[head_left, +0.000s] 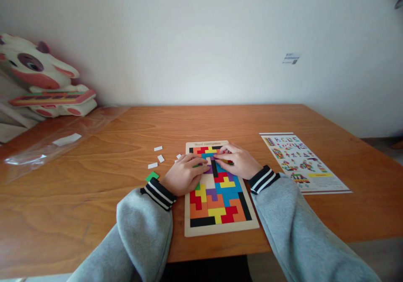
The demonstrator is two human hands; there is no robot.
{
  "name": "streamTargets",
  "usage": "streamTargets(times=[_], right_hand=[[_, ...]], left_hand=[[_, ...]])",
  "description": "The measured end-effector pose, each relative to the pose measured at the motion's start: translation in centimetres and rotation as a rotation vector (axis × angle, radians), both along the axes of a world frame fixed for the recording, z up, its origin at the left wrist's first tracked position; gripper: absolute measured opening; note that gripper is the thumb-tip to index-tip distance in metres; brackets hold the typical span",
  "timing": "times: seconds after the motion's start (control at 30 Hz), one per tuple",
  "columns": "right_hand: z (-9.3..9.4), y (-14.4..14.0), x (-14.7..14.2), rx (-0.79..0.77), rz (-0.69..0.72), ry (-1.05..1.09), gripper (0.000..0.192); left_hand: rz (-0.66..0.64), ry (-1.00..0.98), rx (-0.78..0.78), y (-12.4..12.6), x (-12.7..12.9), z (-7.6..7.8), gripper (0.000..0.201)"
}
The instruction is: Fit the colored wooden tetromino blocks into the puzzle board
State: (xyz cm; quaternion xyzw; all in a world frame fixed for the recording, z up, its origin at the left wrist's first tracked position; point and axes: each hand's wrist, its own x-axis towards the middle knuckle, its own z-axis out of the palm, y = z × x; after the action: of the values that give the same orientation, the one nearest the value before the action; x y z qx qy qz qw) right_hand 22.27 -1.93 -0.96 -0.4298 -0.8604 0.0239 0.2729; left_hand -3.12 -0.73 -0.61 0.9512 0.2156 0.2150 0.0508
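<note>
A light wooden tray puzzle (222, 230) lies on the table in front of me, largely filled with coloured block-shaped pieces. Over its upper left side rests my left hand (185, 173), palm down, with fingers stretched out flat towards the middle of the board. My right hand (238, 161) reaches in from the right, its thumb and fingertips drawn together at a small puzzle piece in the upper middle; the fingers partly hide it. Between the hands, a bare patch of tray (208, 182) shows beside a black bar piece (214, 169).
A green piece (152, 176) and several small white pieces (153, 165) lie left of the tray. To the right is a printed pattern sheet (302, 164). A clear plastic bag (69, 139) and a cow-shaped toy with a keyboard (53, 80) are at the far left.
</note>
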Motion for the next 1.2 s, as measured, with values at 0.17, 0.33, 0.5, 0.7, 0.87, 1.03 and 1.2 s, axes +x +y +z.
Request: streamTargets(times=[0.17,0.33,0.5,0.7,0.87,1.03,1.2], right_hand=[[-0.1,-0.1,-0.3,-0.023,-0.004,0.018,0.024],[-0.1,-0.1,-0.4,-0.037,0.004,0.037,0.021],[-0.1,-0.1,-0.4,-0.045,0.022,0.039,0.022],[-0.5,0.0,-0.2,-0.03,0.035,0.029,0.022],[-0.7,0.2,-0.1,-0.019,0.053,0.033,0.022],[-0.5,0.2,-0.1,-0.026,0.064,0.044,0.021],[-0.6,0.2,-0.1,-0.03,0.054,0.05,0.021]], left_hand=[[0.064,0.062,-0.03,-0.4,0.0,0.4,0.039],[0.111,0.095,-0.026,-0.7,-0.1,0.6,0.043],[0.13,0.107,-0.023,-0.8,0.1,0.6,0.043],[0.062,0.051,-0.019,-0.8,0.2,1.1,0.036],[0.04,0.025,0.005,-0.8,0.2,0.9,0.034],[0.031,0.029,-0.006,-0.6,0.2,0.6,0.037],[0.04,0.058,-0.027,-0.6,0.2,0.6,0.037]])
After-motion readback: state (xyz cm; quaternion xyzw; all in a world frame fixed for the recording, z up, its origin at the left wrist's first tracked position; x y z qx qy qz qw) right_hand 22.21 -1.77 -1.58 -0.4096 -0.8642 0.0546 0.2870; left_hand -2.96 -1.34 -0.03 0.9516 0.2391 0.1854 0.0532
